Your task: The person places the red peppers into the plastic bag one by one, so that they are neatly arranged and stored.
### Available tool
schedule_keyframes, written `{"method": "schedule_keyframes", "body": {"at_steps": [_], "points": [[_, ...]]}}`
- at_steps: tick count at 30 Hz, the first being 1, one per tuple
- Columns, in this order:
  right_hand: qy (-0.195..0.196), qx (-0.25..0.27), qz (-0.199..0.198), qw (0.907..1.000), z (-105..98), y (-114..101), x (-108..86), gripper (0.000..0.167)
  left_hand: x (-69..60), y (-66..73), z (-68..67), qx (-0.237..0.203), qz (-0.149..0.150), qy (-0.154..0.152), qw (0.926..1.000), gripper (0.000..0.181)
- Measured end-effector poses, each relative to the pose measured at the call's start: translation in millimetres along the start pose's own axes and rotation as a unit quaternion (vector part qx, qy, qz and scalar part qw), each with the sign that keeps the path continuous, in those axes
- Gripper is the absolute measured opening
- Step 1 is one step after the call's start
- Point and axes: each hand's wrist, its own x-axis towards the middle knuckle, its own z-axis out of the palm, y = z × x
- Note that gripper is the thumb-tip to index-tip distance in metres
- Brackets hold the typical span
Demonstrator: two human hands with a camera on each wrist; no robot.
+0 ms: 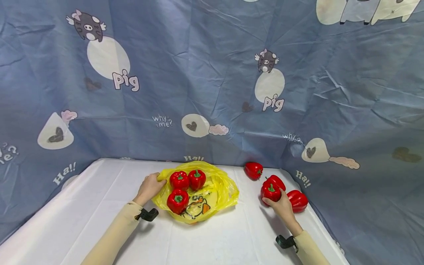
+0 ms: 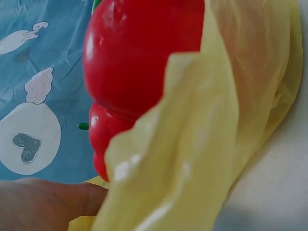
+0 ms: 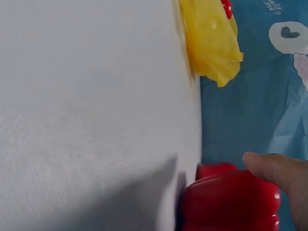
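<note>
At the left rim of a yellow plastic bag (image 1: 228, 187), my left hand (image 1: 151, 187) pinches the film. Inside the spread bag are three red bell peppers, one in front (image 1: 177, 201) and two behind it. Seen from the left wrist, a pepper (image 2: 139, 57) bulges above the bag's folded edge. On the right side, my right hand (image 1: 281, 206) grips another red bell pepper (image 1: 269, 193), thumb on its near left side and fingers at its right. The right wrist view shows the thumb on that glossy pepper (image 3: 231, 202); the other fingers are out of sight there.
Around the right hand lie more red peppers: one behind the held one (image 1: 277, 181), one to its right (image 1: 298, 201), one farther back (image 1: 253, 170). A white cloth covers the table (image 1: 212, 239). A blue patterned curtain (image 1: 212, 73) hangs along the back and sides.
</note>
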Motion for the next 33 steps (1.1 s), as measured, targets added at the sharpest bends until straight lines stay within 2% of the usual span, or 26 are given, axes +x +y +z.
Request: {"method": "schedule_keyframes", "body": {"at_steps": [16,27,33], "points": [[0.018,-0.001,0.025,0.9995,9,4,4.5,0.094,0.8,0.6,-1.2,0.008,-0.003,0.002,1.0000,0.026],[-0.007,0.032,0.019,0.9993,10,-20,-7.7,0.098,-0.4,0.1,-0.6,0.006,-0.007,-0.003,1.0000,0.029],[0.004,0.051,-0.012,0.9986,17,-44,-15.7,0.092,-1.2,0.8,-2.2,0.005,-0.011,-0.003,0.9999,0.030]]}}
